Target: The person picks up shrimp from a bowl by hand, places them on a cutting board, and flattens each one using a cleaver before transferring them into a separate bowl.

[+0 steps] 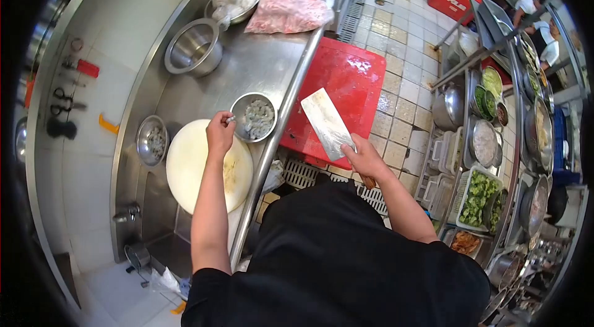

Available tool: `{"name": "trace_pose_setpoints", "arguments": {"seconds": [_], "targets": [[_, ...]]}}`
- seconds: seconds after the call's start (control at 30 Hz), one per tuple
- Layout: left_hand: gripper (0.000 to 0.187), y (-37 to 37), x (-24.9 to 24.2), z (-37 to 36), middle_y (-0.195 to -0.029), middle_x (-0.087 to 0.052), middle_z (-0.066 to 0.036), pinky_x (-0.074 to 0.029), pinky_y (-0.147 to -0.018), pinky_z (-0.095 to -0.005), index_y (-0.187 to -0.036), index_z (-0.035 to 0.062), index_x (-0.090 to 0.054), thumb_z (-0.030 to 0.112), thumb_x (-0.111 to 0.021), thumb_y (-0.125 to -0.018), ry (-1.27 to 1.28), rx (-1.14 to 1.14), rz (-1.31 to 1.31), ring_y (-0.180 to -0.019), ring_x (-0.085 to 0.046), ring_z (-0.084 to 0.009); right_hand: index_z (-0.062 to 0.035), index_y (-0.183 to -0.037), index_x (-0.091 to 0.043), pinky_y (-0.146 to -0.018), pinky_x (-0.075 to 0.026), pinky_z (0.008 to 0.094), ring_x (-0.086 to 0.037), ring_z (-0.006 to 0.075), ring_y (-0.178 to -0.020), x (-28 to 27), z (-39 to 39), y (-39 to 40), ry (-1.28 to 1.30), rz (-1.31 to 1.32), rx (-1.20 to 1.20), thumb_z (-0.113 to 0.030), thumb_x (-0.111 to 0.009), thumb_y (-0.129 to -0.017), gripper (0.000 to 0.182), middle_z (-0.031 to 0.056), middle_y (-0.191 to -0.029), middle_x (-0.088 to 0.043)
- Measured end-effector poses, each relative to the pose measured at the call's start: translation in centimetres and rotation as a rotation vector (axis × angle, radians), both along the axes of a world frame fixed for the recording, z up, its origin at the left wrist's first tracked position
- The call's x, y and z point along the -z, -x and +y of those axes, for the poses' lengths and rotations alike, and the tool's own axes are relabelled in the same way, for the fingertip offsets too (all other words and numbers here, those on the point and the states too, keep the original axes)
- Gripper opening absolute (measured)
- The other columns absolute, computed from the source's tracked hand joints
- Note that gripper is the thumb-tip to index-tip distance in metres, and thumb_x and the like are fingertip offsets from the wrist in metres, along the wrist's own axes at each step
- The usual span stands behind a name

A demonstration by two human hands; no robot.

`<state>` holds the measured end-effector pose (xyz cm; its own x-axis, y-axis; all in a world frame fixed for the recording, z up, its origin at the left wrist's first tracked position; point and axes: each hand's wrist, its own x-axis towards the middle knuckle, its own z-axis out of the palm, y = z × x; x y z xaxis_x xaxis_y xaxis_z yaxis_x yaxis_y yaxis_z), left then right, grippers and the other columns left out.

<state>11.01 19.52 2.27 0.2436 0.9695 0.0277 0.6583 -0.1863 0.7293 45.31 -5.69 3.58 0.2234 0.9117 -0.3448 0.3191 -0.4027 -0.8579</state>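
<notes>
My right hand [364, 159] grips a cleaver [327, 123] by its handle, its broad blade held over the red lid. The fingers of my left hand [220, 131] are pinched on a small greyish piece that looks like a shrimp [231, 119], at the near rim of a metal bowl [274, 128]. Peeled raw shrimp [258, 118] lie in that bowl. Below my left hand and forearm is a round, pale chopping board [185, 160]. On the board's far side, a smaller metal bowl [141, 141] holds more greyish pieces like shrimp.
An empty steel bowl [179, 48] and a bag of pink frozen food [291, 8] stand on the steel counter [253, 67]. The red box [352, 73] sits beside the counter edge. To the right, a rack holds a basket of greens [479, 194] and several bowls. Other people work at far right.
</notes>
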Motion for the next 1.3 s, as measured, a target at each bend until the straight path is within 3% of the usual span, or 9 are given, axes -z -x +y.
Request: {"name": "trace_pose_setpoints", "arguments": {"seconds": [0.07, 0.2, 0.3, 0.37, 0.4, 0.57, 0.67, 0.73, 1.3], "targets": [[0.018, 2.8, -0.2, -2.9, -0.087, -0.070, -0.003, -0.053, -0.071, -0.0250, -0.101, 0.0033, -0.068, -0.002, -0.069, -0.084, 0.010, -0.193, -0.200, -0.077, -0.064, -0.0081, 0.0011, -0.110, -0.061, -0.063, -0.052, 0.0352, -0.065, 0.0211, -0.069, -0.6, 1.4, 1.2, -0.009, 0.184, -0.020, -0.020, -0.059, -0.099, 0.024, 0.0122, -0.083, -0.066], [0.018, 7.8, 2.9, -9.6, -0.084, -0.071, -0.006, -0.053, -0.070, -0.0290, -0.097, 0.0036, -0.067, 0.002, -0.071, -0.079, -0.037, -0.360, -0.142, -0.074, -0.066, -0.0139, -0.0025, -0.107, -0.058, -0.043, -0.040, 0.0263, -0.047, 0.0077, -0.046, -1.1, 4.7, 4.5, 0.048, 0.428, -0.177, -0.021, -0.055, -0.102, 0.019, -0.0007, -0.065, -0.052], [0.019, 8.5, 3.0, -14.1, -0.088, -0.071, -0.013, -0.054, -0.073, -0.0368, -0.095, 0.0031, -0.066, 0.010, -0.071, -0.078, 0.067, -0.472, 0.128, -0.077, -0.069, -0.0266, -0.0022, -0.106, -0.058, -0.044, -0.041, 0.0267, -0.049, 0.0085, -0.047, 0.3, 7.4, 7.6, 0.126, 0.484, -0.348, -0.022, -0.055, -0.102, 0.020, -0.0003, -0.066, -0.052], [0.019, 8.7, 4.2, -16.1, -0.083, -0.070, -0.011, -0.054, -0.072, -0.0332, -0.092, 0.0034, -0.066, 0.012, -0.075, -0.078, 0.000, -0.485, 0.142, -0.075, -0.067, -0.0194, -0.0024, -0.106, -0.058, -0.044, -0.041, 0.0264, -0.050, 0.0084, -0.047, 0.3, 8.8, 10.1, 0.169, 0.470, -0.440, -0.023, -0.056, -0.102, 0.021, -0.0002, -0.066, -0.053], [0.020, 8.1, 2.9, -16.9, -0.094, -0.072, -0.015, -0.054, -0.078, -0.0365, -0.096, 0.0028, -0.067, 0.013, -0.071, -0.079, 0.096, -0.504, 0.144, -0.085, -0.069, -0.0265, -0.0022, -0.106, -0.058, -0.044, -0.041, 0.0263, -0.050, 0.0085, -0.047, 0.5, 9.3, 11.3, 0.208, 0.456, -0.504, -0.023, -0.056, -0.102, 0.021, 0.0000, -0.066, -0.053], [0.025, 8.1, 1.9, -19.1, -0.094, -0.073, -0.013, -0.055, -0.080, -0.0340, -0.106, 0.0036, -0.069, 0.011, -0.071, -0.082, 0.202, -0.570, -0.085, -0.088, -0.070, -0.0210, -0.0018, -0.106, -0.058, -0.043, -0.040, 0.0259, -0.050, 0.0089, -0.047, 4.1, 10.8, 15.5, 0.307, 0.488, -0.678, -0.021, -0.056, -0.101, 0.020, 0.0000, -0.067, -0.053], [0.021, 9.6, 3.5, -19.2, -0.096, -0.073, -0.012, -0.056, -0.079, -0.0317, -0.107, 0.0014, -0.070, 0.006, -0.069, -0.086, 0.197, -0.599, -0.110, -0.085, -0.070, -0.0185, -0.0019, -0.106, -0.058, -0.043, -0.041, 0.0260, -0.048, 0.0090, -0.046, 4.3, 10.8, 16.9, 0.375, 0.500, -0.688, -0.021, -0.056, -0.101, 0.019, -0.0002, -0.066, -0.052], [0.019, 10.0, 3.8, -19.1, -0.100, -0.072, -0.012, -0.056, -0.078, -0.0329, -0.106, 0.0017, -0.070, 0.003, -0.067, -0.087, -0.093, -0.370, 0.042, -0.086, -0.071, -0.0229, -0.0019, -0.106, -0.058, -0.042, -0.041, 0.0260, -0.047, 0.0090, -0.046, 4.7, 10.7, 17.5, 0.379, 0.493, -0.699, -0.021, -0.056, -0.101, 0.020, -0.0002, -0.066, -0.052], [0.019, 9.0, 2.4, -19.2, -0.102, -0.071, -0.010, -0.055, -0.081, -0.0372, -0.102, 0.0062, -0.075, 0.017, -0.075, -0.086, -0.106, -0.286, 0.119, -0.091, -0.069, -0.0298, 0.0004, -0.112, -0.057, -0.042, -0.043, 0.0294, -0.049, 0.0121, -0.044, 5.8, 10.5, 19.7, 0.338, 0.449, -0.646, -0.021, -0.057, -0.100, 0.024, 0.0036, -0.064, -0.054]]}}
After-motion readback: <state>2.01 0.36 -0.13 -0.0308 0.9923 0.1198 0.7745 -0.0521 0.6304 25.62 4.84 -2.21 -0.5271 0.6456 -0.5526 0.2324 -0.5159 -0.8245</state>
